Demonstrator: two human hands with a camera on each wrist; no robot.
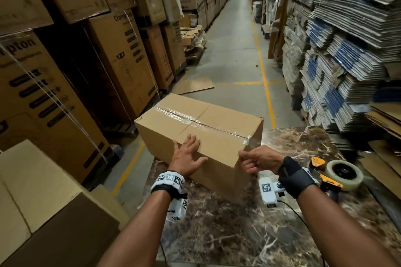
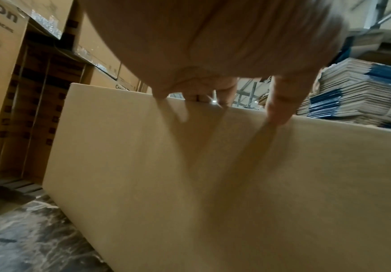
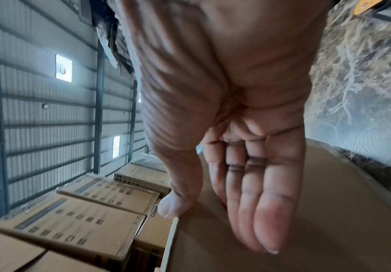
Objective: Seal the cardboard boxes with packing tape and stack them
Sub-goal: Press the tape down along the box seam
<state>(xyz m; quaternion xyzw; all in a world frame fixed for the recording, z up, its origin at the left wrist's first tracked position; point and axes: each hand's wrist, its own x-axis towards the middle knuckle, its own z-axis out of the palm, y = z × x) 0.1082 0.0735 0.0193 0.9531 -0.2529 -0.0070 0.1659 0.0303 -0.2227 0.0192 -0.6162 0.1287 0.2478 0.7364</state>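
Pressing flat, my left hand [image 1: 188,156] spreads its fingers [image 1: 191,139] on the near top edge of the cardboard box [image 1: 201,134]. My right hand [image 1: 259,159] meets the box's near right corner, fingers loosely bent, thumb at the edge, gripping nothing. The box sits on the marble table [image 1: 238,234], clear tape [image 1: 184,118] along its top seam; the tape dispenser [image 1: 338,175] lies right.
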